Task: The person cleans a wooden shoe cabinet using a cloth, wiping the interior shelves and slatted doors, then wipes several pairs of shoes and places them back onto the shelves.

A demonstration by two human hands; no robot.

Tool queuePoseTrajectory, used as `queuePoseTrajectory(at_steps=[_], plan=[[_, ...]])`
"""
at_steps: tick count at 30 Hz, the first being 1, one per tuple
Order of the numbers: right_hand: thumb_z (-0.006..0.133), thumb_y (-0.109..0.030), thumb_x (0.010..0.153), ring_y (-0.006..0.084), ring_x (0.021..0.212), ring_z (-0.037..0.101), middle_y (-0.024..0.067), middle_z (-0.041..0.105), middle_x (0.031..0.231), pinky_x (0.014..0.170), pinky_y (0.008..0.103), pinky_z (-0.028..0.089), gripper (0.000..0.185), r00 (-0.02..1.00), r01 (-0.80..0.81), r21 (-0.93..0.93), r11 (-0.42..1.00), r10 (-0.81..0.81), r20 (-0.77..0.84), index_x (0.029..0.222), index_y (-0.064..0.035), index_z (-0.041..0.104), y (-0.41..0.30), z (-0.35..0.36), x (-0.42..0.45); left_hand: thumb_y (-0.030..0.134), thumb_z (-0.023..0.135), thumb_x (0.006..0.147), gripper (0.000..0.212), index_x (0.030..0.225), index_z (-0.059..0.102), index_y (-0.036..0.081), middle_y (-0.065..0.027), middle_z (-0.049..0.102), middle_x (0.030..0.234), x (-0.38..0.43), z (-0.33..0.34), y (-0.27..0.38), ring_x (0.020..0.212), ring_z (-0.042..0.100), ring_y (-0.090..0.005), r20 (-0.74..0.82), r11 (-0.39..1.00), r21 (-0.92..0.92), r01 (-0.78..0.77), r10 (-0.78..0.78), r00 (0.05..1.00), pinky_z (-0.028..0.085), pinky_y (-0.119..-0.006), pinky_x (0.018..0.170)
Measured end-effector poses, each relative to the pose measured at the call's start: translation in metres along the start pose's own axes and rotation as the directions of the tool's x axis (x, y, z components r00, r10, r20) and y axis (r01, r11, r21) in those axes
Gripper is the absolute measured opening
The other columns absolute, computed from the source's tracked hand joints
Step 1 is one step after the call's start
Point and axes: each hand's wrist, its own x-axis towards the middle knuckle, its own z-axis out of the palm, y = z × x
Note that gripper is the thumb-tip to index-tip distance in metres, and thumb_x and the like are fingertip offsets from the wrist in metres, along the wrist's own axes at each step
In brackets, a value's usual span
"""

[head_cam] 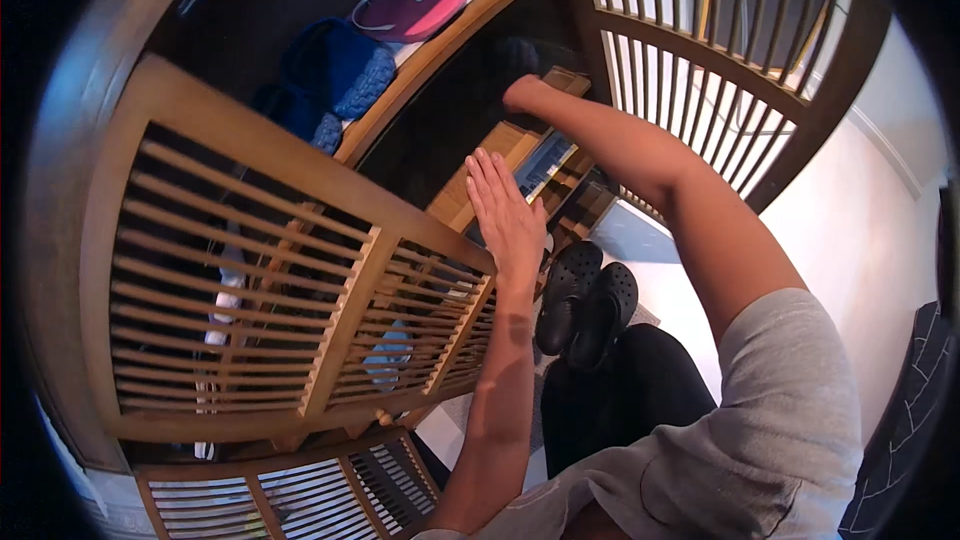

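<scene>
My left hand (506, 217) is flat with straight fingers and holds nothing; it lies over a wooden shelf board (454, 199) beside the slatted door. Farther in, my right hand (526, 94) reaches into the dark inside of the wooden cabinet, bent at the wrist; its fingers are hidden. A flat blue thing with a yellow edge (546, 163) lies between the hands on the lower shelves. On the upper shelf (450, 45) are pink flip-flops (431, 13) with pale straps and blue footwear with braided bands (366, 82).
Slatted wooden doors stand at the left (247, 270) and upper right (705, 52). Black perforated clogs (570, 300) are below my hands, near my black-clad legs (630, 390). Another slatted panel (292, 499) is at the bottom left. A dark patterned surface (896, 420) is at the right.
</scene>
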Motion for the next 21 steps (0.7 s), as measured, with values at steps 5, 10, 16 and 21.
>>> queuePoseTrajectory(at_steps=[5,10,16,21], plan=[[0.056,-0.027,0.078,0.0315,0.103,0.054,0.0208,0.059,0.107,0.097,0.0371,0.037,0.04,0.86,-0.246,0.27,0.931,0.338,-0.382,0.109,-0.0027,0.06,-0.046,0.038,0.061,0.034,0.065,0.077,0.083,0.135,0.024,-0.008,-0.0223,0.018,0.144,-0.002,-0.001,-0.008,0.136,0.012,-0.0342,0.048,0.991,0.096,0.093,-0.098,0.994,0.01,-0.04,0.112],[0.055,-0.029,0.079,0.032,0.102,0.054,0.0198,0.059,0.108,0.095,0.0375,0.038,0.039,0.972,-0.115,0.185,0.976,0.149,-0.183,0.109,-0.0037,0.06,-0.078,0.055,0.069,0.042,0.067,0.072,0.087,0.131,0.029,-0.01,-0.0224,0.028,0.139,-0.006,0.019,-0.02,0.135,0.016,-0.0344,-0.053,0.997,0.068,0.036,-0.032,0.998,0.016,-0.044,0.109],[0.054,-0.031,0.08,0.0327,0.102,0.055,0.0187,0.06,0.108,0.094,0.038,0.039,0.039,0.962,0.272,0.246,0.93,-0.255,-0.099,0.108,-0.0049,0.061,-0.125,0.058,0.044,0.04,0.072,0.067,0.083,0.126,0.037,-0.007,-0.0211,0.041,0.127,-0.013,0.038,-0.026,0.126,0.03,-0.0334,-0.074,0.993,0.08,0.09,-0.084,0.994,0.022,-0.047,0.105],[0.054,-0.033,0.081,0.0332,0.102,0.056,0.0177,0.06,0.109,0.093,0.0384,0.041,0.039,0.888,0.44,0.346,0.829,-0.458,-0.034,0.108,-0.0059,0.062,-0.147,0.051,0.033,0.035,0.062,0.077,0.058,0.123,0.042,0.006,-0.0122,0.045,0.125,-0.03,0.067,-0.034,0.12,0.038,-0.0278,-0.035,0.728,-0.673,0.131,-0.208,0.977,0.024,-0.046,0.103]])
